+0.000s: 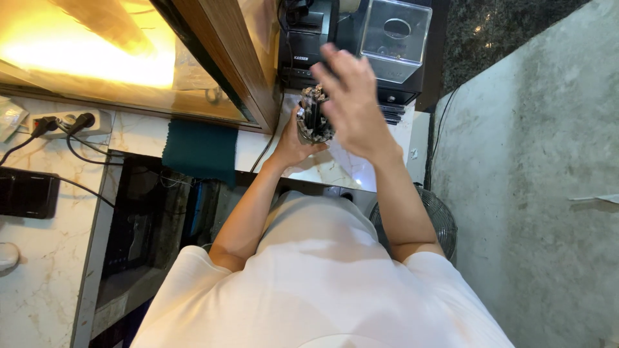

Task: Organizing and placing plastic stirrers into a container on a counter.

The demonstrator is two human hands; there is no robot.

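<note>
You are gripping a dark, speckled bundle [314, 115] in your left hand [293, 138], fingers curled around it, above the marble counter [335, 169]. Your right hand [351, 103] is hovering just beside it, fingers spread and blurred; closing on the bundle calls for a steady left hand.

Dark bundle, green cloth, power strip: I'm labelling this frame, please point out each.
dark bundle [314, 116], head view, middle of the bundle in the left hand.
green cloth [198, 149], head view, centre of the cloth.
power strip [64, 122], head view, white body between plugs.

Warm top-left glare; motion-blurred right hand [351, 103].
</note>
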